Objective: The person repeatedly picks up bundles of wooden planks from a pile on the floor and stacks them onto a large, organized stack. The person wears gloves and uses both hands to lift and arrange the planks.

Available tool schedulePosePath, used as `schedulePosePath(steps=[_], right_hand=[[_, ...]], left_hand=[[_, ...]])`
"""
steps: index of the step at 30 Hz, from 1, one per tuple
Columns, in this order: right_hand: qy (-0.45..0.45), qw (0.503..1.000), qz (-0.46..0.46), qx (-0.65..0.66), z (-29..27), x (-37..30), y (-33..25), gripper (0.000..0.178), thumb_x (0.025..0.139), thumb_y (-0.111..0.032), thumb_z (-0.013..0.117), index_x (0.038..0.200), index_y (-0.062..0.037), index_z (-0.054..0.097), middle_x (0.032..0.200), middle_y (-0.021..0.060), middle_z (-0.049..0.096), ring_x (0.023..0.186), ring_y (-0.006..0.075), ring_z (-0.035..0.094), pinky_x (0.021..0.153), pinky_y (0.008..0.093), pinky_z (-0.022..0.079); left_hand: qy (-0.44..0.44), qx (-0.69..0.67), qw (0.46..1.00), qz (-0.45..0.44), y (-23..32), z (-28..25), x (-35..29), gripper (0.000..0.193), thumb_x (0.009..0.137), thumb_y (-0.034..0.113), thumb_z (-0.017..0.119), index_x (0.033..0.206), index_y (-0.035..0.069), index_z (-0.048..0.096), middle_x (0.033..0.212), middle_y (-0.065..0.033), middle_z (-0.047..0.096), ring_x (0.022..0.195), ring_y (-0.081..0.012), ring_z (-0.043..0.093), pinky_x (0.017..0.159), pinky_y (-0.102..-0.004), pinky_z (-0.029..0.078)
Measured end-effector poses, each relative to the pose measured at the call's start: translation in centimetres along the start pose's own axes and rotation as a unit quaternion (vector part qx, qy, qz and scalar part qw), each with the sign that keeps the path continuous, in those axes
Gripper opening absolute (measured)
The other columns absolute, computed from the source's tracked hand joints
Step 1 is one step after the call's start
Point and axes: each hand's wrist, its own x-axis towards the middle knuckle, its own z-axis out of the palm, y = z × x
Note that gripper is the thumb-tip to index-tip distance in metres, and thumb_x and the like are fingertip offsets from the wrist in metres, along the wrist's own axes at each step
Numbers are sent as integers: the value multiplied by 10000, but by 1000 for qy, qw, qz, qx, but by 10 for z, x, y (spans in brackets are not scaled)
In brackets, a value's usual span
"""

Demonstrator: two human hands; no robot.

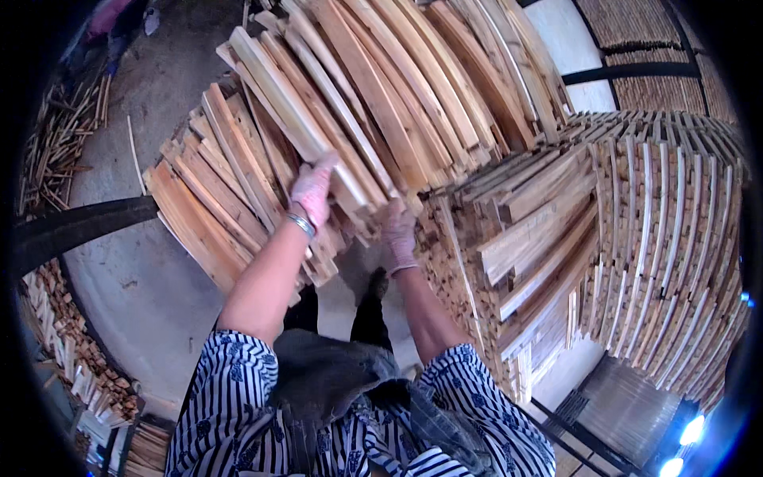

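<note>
My left hand (314, 191), in a pinkish work glove with a metal band at the wrist, is closed on the near end of a long pale wooden plank (278, 91). That plank lies slanting on top of a wide pile of wooden boards (397, 87). To its right my right hand (399, 230), also gloved, is closed at the near end of a narrow wooden strip (342, 99) in the same pile. Its fingertips are partly blurred against the wood. Left of my left hand, shorter boards (211, 207) lean in a loose row.
Tall stacks of layered slats (660, 254) rise on the right, with loose boards (540, 238) jutting out nearer me. A dark beam (87, 230) crosses at the left. Scrap sticks (60, 151) and wood pieces (79, 350) lie along the left. Another person (107, 32) is at the far left.
</note>
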Motion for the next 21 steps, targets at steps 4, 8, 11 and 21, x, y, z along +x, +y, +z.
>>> schedulePosePath(steps=[4, 8, 11, 21], right_hand=[[-99, 989, -109, -22, -6, -55, -26, 513, 1059, -434, 465, 1361, -32, 566, 1310, 334, 570, 1285, 446, 547, 1119, 463, 420], [-135, 984, -84, -77, -6, 6, -66, 437, 1014, -350, 544, 1294, -15, 559, 1123, 294, 669, 1127, 452, 641, 979, 475, 514], [-81, 980, -160, -92, 42, 27, -107, 647, 1017, -435, 532, 1410, 73, 460, 1248, 338, 622, 1226, 468, 590, 1053, 471, 464], [-306, 901, 18, 309, -32, -63, -81, 796, 995, -537, 553, 1548, -13, 319, 1446, 232, 515, 1334, 295, 528, 1117, 380, 419]], left_hand=[[-86, -187, 978, 9, 19, -55, -20, 871, 915, 526, 710, 1570, 63, 373, 1591, -144, 416, 1456, -295, 388, 1199, -459, 307], [-34, 32, 997, 55, 21, -80, -16, 941, 878, 628, 703, 1572, 71, 397, 1633, -116, 370, 1505, -260, 320, 1238, -439, 223], [26, 118, 992, 26, 18, -75, -3, 1175, 792, 739, 712, 1588, -11, 282, 1652, -181, 302, 1536, -289, 252, 1239, -434, 206], [-80, -101, 991, 35, -30, -94, -139, 556, 990, 247, 660, 1481, 32, 514, 1505, -99, 548, 1378, -182, 519, 1192, -332, 356]])
